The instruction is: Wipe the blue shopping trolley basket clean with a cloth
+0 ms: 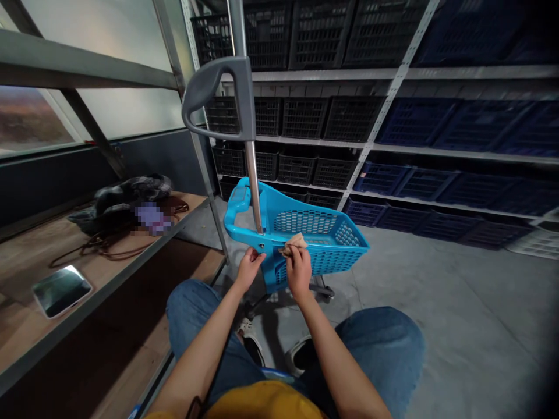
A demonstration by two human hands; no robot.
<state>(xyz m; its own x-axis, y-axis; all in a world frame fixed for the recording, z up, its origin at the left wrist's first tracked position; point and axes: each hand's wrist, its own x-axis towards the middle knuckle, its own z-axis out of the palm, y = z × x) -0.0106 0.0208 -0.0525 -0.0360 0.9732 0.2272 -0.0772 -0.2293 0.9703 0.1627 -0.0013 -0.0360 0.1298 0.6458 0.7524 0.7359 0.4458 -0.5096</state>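
Note:
A bright blue plastic shopping basket cart (pixel 327 256) stands in front of my knees, its perforated basket pointing to the right. A metal pole (pixel 252 174) rises from its near end and carries a grey loop handle (pixel 247 99). My right hand (pixel 299 272) is closed around a crumpled tan cloth (pixel 296 241) at the basket's near upper rim. Beside the pole's foot, close to a small dark round spot on the blue plastic, is my left hand (pixel 250 269). Its fingers are curled together with the thumb; whatever they may pinch is too small to make out.
On the left, a metal-framed wooden shelf (pixel 21 326) bears a phone-like device (pixel 62 291) and a dark bundle of clothing (pixel 126 195) with cords. Racks of black crates (pixel 305 116) and blue crates (pixel 419 122) line the back. Grey concrete floor (pixel 463 291) extends right.

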